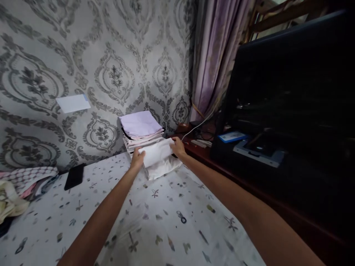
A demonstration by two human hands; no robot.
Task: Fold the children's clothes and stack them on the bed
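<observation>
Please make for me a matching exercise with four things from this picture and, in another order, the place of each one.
Things:
1. Phone
2. Lilac cloth
3. White cloth
4. Curtain

Places:
A. Between the left hand and the right hand
B. Hanging beside the patterned wall
C. Lying on the printed sheet
D. On top of the folded stack

Pairs: 1-C, 2-D, 3-A, 4-B

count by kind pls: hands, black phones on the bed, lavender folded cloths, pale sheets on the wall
hands: 2 (left hand, right hand)
black phone: 1
lavender folded cloth: 1
pale sheet: 1
total: 5
</observation>
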